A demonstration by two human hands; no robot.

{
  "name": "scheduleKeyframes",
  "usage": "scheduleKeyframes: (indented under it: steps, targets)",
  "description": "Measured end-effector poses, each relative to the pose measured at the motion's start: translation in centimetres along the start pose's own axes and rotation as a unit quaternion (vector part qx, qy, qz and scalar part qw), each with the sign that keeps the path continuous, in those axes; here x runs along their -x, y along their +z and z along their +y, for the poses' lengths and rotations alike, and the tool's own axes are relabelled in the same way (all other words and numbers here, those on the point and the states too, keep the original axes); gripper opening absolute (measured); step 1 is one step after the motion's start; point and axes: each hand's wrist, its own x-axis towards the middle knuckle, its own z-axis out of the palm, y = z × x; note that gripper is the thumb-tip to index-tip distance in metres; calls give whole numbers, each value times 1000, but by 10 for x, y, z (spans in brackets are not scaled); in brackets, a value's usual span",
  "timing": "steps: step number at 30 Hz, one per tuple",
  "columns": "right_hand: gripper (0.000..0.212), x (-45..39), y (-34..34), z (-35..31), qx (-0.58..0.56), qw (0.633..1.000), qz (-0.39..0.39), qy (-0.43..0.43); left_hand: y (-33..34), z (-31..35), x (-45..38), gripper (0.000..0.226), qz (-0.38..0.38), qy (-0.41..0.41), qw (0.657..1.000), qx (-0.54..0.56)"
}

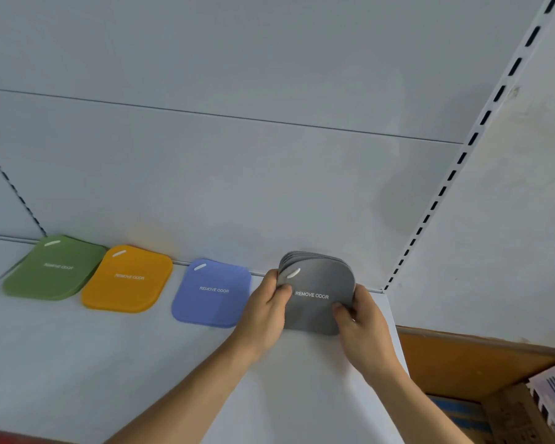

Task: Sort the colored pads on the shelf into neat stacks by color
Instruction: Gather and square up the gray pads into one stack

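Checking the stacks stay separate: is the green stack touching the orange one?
Cannot tell. In the head view the green stack and orange stack meet edge to edge with no visible gap, but contact or mere overlap is unclear.

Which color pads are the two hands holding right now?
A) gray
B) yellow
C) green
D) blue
A: the left hand and right hand both grip the gray pads, while the green, yellow and blue pads lie untouched on the shelf.
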Motion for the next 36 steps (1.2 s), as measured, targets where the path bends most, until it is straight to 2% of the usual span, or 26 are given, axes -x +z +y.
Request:
scheduleKeyframes:
  steps: [4,8,10,12,17,26,28,31,33,36]
  targets:
    - [17,-11,-5,-5,85,996,-25,30,-11,0,-21,17,-20,-70,981,-180]
    - [13,-22,-5,-4,152,987,-34,40,-10,1,-32,14,8,-28,947,-321]
    - [18,-26,-3,-4,176,982,-56,42,-10,2,-33,23,17,-17,937,-347]
    - [32,-26,0,-3,187,979,-68,42,-11,3,-32,29,24,-1,929,-370]
    - [57,-27,7,3,184,982,-32,31,-12,-3,-30,32,42,54,915,-399]
    - [52,-25,14,20,268,961,5,-73,-14,-17,-25,29,57,109,902,-413]
    - [50,-22,14,23,301,948,22,-101,-14,-18,-22,28,58,140,879,-452]
    - [49,-15,7,22,329,936,32,-121,-19,-21,-13,38,75,217,816,-530]
    - [52,-9,-3,25,344,926,1,-153,-24,-24,-5,55,63,244,784,-567]
    - [67,-5,-13,33,401,892,-56,-201,-31,-32,2,70,0,252,759,-600]
